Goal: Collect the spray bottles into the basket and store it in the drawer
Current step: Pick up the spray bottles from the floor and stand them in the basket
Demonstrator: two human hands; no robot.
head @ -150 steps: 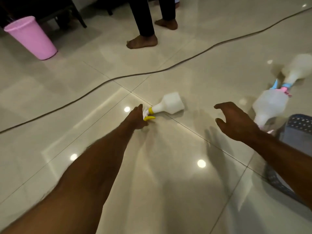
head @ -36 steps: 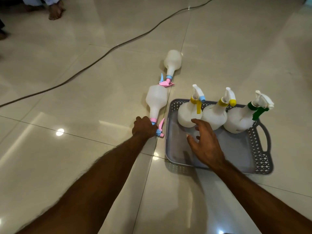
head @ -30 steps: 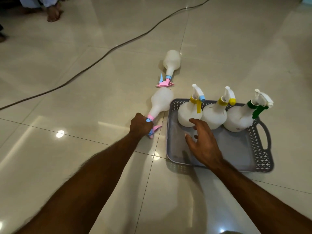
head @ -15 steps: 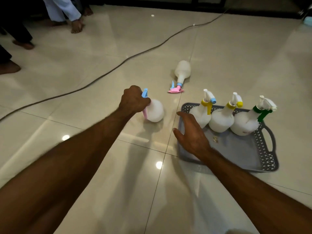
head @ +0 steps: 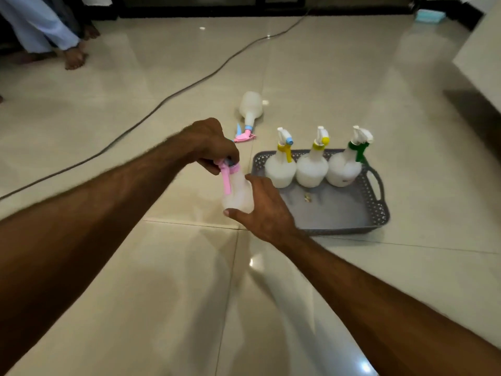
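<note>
Upper left of frame: a bystander's bare feet point(head: 73, 57) on the tiled floor point(head: 162, 294); black cable point(head: 168, 96) runs diagonally across. Centre: left hand point(head: 214, 145), fingers clenched round the trigger head of the pink-trigger spray bottle point(head: 235, 194), held upright just left of the basket. Above it, another spray bottle point(head: 250, 108) lies on the floor. Right hand point(head: 267, 210), fingers spread & cupped against the held bottle's body. Right: grey basket point(head: 375, 213) w/ 3 upright bottles along its far wall.
</note>
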